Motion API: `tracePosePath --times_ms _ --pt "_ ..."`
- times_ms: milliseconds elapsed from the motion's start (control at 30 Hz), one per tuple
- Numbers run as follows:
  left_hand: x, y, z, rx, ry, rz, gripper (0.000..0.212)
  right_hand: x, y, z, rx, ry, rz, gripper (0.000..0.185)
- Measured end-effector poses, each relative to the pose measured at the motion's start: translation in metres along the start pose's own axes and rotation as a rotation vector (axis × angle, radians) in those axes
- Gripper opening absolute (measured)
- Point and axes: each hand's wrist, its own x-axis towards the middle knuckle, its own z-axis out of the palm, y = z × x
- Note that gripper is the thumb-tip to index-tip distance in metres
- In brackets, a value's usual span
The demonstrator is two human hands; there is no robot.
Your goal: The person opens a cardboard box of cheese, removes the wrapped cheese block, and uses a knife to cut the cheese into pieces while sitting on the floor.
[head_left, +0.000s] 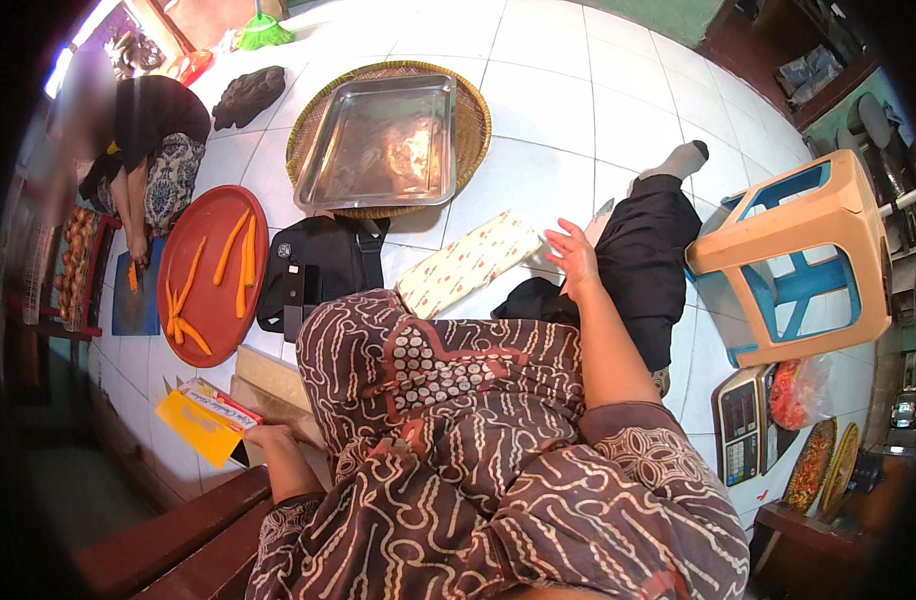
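Note:
My left hand (pixel 272 437), low at the left, grips one end of a flat yellow carton (pixel 203 426) with a red and white edge that bears writing. My right hand (pixel 576 259) is raised with its fingers apart and holds nothing. Just left of it lies a long cream bundle (pixel 469 264) printed with small orange motifs; whether the fingers touch it I cannot tell. Ahead of me a rectangular metal baking tray (pixel 379 142) rests on a round woven bamboo tray (pixel 477 124). A black bag (pixel 330 255) with a dark device (pixel 294 292) on it lies by my knee.
A red oval tray (pixel 233 315) holds several peeled carrots (pixel 244 255). Beyond it a co-worker (pixel 162 112) cuts carrot on a blue board (pixel 139 315). To the right are a plastic stool (pixel 795 262), a digital scale (pixel 739 420) and woven trays of chillies (pixel 807 469).

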Motion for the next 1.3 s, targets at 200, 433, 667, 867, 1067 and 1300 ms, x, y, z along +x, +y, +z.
tracePosePath --times_ms 200,433,667,867,1067,1300 --pt "-0.091 -0.025 0.08 0.218 -0.355 0.054 0.059 -0.005 0.03 -0.008 -1.561 0.321 0.064 0.061" --pt "-0.227 -0.11 0.171 1.026 -1.451 1.168 0.041 -0.027 0.011 0.002 -1.691 0.244 0.194 0.068" --pt "-0.228 -0.239 0.207 1.904 -1.195 1.467 0.103 -0.019 0.018 0.009 -1.774 0.118 0.107 0.068" --pt "-0.219 -0.241 0.226 1.782 -1.469 1.579 0.103 0.008 0.019 -0.003 -1.332 0.275 0.207 0.044" --pt "-0.224 -0.232 0.232 1.736 -1.675 1.623 0.105 0.022 0.019 -0.033 -0.301 0.291 0.094 0.029" --pt "-0.23 -0.231 0.229 1.732 -1.574 1.599 0.105 -0.042 -0.049 -0.029 0.342 -0.013 -0.083 0.022"
